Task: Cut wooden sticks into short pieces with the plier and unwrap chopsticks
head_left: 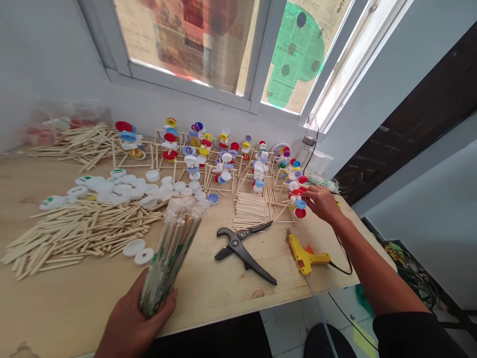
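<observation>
My left hand (139,315) is wrapped round a bundle of disposable chopsticks (169,258) in clear plastic with green print, held upright above the front of the table. At the right, my right hand (321,201) has its fingertips closed on a red cap of a bottle-cap wheel (299,203), which is mounted on a small frame of sticks. Beneath that hand lies a yellow glue gun (306,256) with a black cord. Black cutting pliers (244,251) rest on the table between my hands, their jaws apart. Behind them sits a neat stack of cut sticks (249,211).
Several similar cap wheels (223,169) on stick frames line the back. Loose sticks (82,233) and white bottle caps (122,186) spread over the left. Another wrapped chopstick bundle (322,182) lies at the back right, near a glass bottle (307,146) and a small white fan (281,149).
</observation>
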Available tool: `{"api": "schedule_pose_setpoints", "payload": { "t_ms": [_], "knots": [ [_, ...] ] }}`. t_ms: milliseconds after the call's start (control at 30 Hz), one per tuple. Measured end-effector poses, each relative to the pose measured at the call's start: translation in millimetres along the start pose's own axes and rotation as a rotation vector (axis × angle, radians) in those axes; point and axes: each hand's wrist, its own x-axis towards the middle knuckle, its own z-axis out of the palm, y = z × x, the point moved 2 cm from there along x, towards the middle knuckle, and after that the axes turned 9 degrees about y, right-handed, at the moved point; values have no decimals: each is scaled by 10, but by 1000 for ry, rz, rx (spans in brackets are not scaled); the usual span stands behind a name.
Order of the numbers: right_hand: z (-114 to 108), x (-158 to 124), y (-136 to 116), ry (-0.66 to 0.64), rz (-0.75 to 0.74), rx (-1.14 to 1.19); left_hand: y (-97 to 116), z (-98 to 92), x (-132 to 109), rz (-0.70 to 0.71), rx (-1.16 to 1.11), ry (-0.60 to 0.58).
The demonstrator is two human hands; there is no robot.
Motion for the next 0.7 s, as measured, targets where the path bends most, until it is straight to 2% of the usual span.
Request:
{"api": "schedule_pose_setpoints", "payload": {
  "t_ms": [167, 433, 567, 700],
  "knots": [
    [39, -65, 106, 74, 50, 60, -13, -1, 2, -2, 15, 1],
    [13, -92, 129, 132, 98, 130, 42, -12, -8, 28, 86, -31],
    [9, -113, 156, 157, 128, 178, 97, -27, 55, 164, 221, -109],
    [11, -147, 207, 208, 182, 241, 116, -84, 127, 360, 359, -269]
  ]
}}
